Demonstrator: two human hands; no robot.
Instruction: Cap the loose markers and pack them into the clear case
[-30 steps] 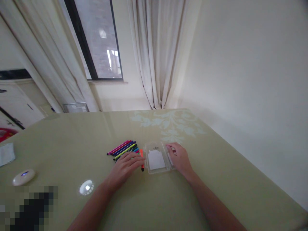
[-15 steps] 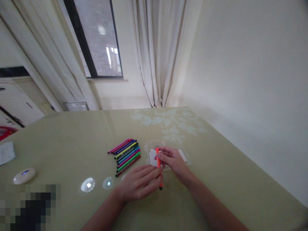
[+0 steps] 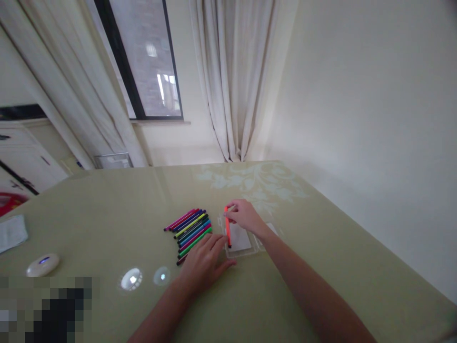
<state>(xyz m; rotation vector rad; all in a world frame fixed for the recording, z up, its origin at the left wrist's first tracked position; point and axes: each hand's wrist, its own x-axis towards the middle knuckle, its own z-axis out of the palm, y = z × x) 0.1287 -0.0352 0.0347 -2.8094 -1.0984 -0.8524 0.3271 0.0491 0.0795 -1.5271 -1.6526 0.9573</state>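
An orange felt-tip pen (image 3: 227, 230) with a dark end stands lengthwise along the left side of a clear plastic case (image 3: 243, 254). My right hand (image 3: 244, 214) pinches the pen near its far end. A white card (image 3: 240, 238) lies inside the case, which is opened out flat, its other half partly under my right forearm. My left hand (image 3: 203, 259) rests with fingers stretched out and thumb apart, its fingertips close to the pen's near end and the case's left edge. Several coloured felt-tip pens (image 3: 193, 228) lie in a slanting row to the left, the lowest partly covered by my left hand.
On the left of the glossy table (image 3: 117, 214) are a white oval device (image 3: 43, 264) and a folded pale cloth (image 3: 12, 233). A wall (image 3: 357, 119) borders the table's right side. Curtains (image 3: 235, 81) and a window (image 3: 150, 57) are behind it.
My right hand has carried the orange pen away from me and slightly left, onto the case's left side. My left hand has come off the pen and spread its thumb.
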